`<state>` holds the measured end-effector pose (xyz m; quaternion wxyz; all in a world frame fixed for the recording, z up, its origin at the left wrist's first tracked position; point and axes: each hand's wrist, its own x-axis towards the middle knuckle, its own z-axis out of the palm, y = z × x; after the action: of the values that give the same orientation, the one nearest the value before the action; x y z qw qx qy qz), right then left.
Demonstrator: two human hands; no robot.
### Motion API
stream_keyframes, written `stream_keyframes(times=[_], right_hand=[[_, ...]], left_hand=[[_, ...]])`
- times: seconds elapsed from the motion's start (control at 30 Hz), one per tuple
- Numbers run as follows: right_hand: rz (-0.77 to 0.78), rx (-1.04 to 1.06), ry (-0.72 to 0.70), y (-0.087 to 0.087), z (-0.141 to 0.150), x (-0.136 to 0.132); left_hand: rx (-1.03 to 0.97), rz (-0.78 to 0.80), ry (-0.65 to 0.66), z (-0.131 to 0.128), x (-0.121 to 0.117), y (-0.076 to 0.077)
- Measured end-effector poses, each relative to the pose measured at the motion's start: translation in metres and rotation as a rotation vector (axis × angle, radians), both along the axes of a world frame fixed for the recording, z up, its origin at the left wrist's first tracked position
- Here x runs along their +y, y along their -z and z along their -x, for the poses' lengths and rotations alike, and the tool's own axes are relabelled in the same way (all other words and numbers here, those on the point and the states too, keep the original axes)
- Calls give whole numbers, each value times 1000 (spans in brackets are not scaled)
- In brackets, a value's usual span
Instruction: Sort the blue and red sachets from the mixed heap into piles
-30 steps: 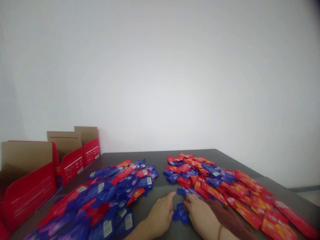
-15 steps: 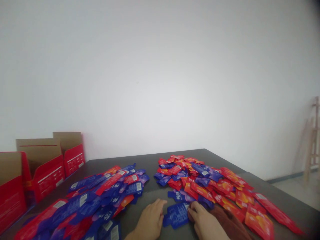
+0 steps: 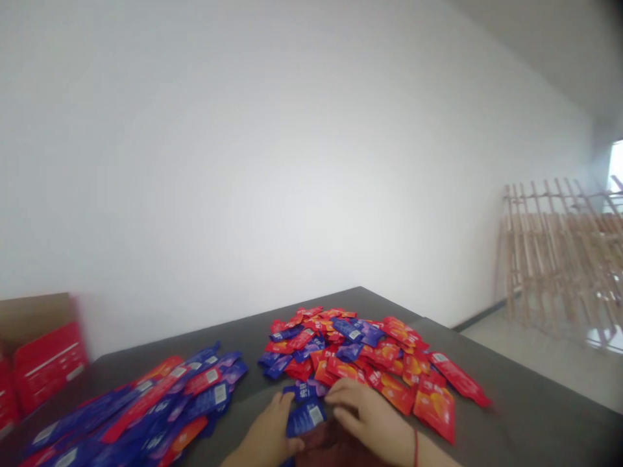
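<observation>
Wall, white: backs the whole scene. Table, dark grey: one far corner points at the wall. Wooden easel-like frames: a leaning row on the floor at right, blurred; they have just come fully into view as the camera swings right.

Sachet heap, right: mostly red and orange, some blue; now near the middle of the view. Sachet heap, left: mainly blue, some red. Red cardboard box, raised brown flap: far left, part of another beside it; the swing has pushed the rest of the row out of sight. The work appears centred on the right heap's near edge.

Right hand: fingers bent at the barcoded sachet's right edge; whether they grip, cannot tell. Left hand: thumb and fingers parted at the sachet's left side. Maroon cloth (perhaps a sleeve): now between the hands, before the sachet.

Blue barcoded sachet: on the table between the hands. Blue-and-purple sachet: just beyond it. Red cord: round the right wrist.
</observation>
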<state>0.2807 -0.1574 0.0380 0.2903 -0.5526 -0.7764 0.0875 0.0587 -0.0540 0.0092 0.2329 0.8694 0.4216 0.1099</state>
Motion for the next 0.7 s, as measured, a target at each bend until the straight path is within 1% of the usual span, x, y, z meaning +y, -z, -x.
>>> stream_keyframes(times=[0.03, 0.07, 0.1, 0.13, 0.2, 0.27, 0.33, 0.4, 0.5, 0.57, 0.63, 0.7], right_hand=[[-30, 6, 145, -3, -21, 4], [-39, -39, 337, -4, -44, 8], [3, -116, 542, -3, -67, 11], [25, -125, 678, -1, -89, 14], [61, -116, 874, 7, -127, 17], [109, -94, 1030, 18, -153, 16], [142, -92, 1053, 30, -166, 16], [170, -126, 1024, 43, -169, 19], [237, -197, 1037, 58, -162, 30], [254, -213, 1044, 62, -154, 39], [237, -216, 1010, 63, -145, 48], [221, -223, 968, 62, -134, 56]], left_hand=[[-20, 52, -15, 1, 3, -1], [-50, 100, -26, 3, 6, -2], [-89, 145, -26, 5, 8, -3], [-133, 189, -11, 8, 10, -3], [-214, 275, 59, 16, 13, -5], [-267, 351, 138, 24, 17, -3], [-298, 367, 140, 33, 22, 2], [-339, 313, 68, 42, 29, 13], [-410, 229, -12, 51, 39, 32], [-453, 201, -39, 55, 43, 40], [-489, 184, -71, 57, 44, 41], [-513, 166, -102, 59, 43, 33]])
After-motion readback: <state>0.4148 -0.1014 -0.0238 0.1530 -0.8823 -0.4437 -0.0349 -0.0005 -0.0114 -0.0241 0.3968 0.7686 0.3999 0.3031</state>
